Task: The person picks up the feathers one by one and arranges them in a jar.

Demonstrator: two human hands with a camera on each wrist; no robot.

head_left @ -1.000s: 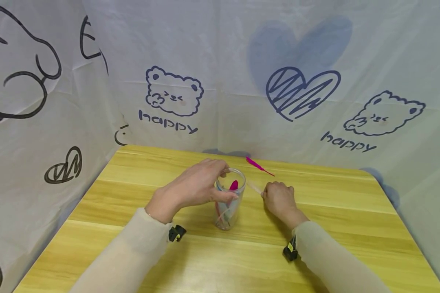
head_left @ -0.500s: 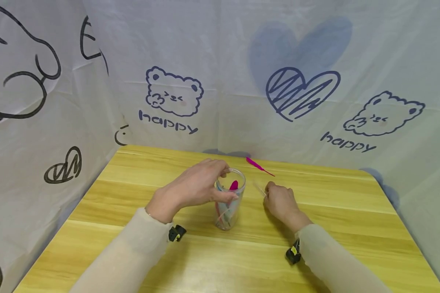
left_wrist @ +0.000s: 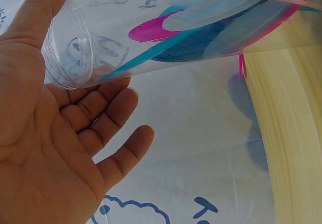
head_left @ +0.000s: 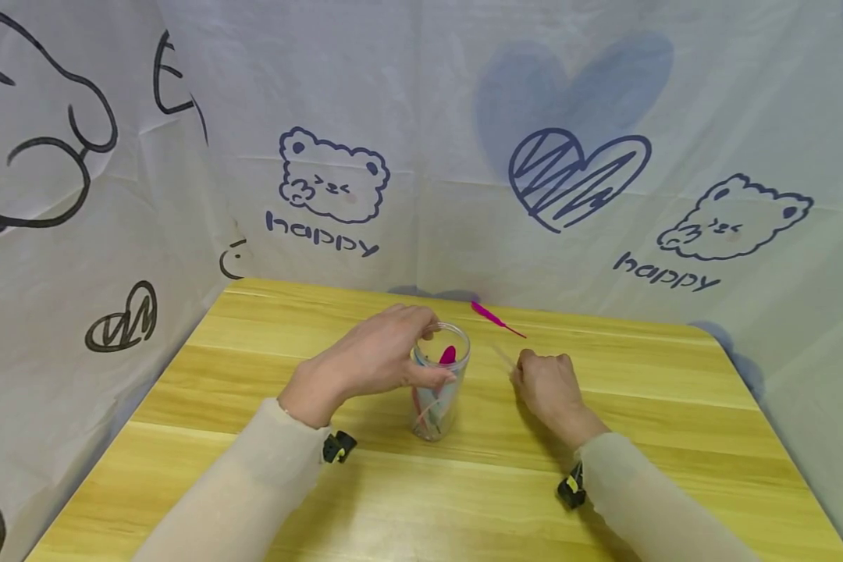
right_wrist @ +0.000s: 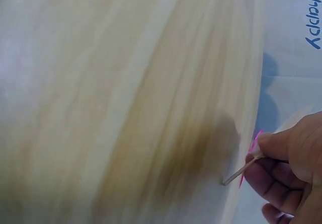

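Note:
My left hand [head_left: 368, 355] grips a clear jar [head_left: 437, 417] around its rim, thumb on the near side. The jar stands upright on the table. Inside it are several feathers; in the left wrist view a bright pink feather [left_wrist: 151, 30] and a dark blue feather [left_wrist: 191, 45] show through the wall. To the right of the jar, my right hand [head_left: 551, 396] pinches a pale feather [head_left: 503, 358] between thumb and forefinger. Its thin quill [right_wrist: 237, 175] sticks out from the fingertips in the right wrist view. Much of this feather is hidden by the hand.
A magenta feather [head_left: 489, 314] lies near the table's back edge, beyond the right hand. The wooden table [head_left: 421, 507] meets a white cloth [head_left: 449, 234] printed with bears and hearts, hung behind and to the sides.
My right hand has shifted a little to the right, away from the jar, carrying the pale feather along. The left hand and the jar have stayed in place.

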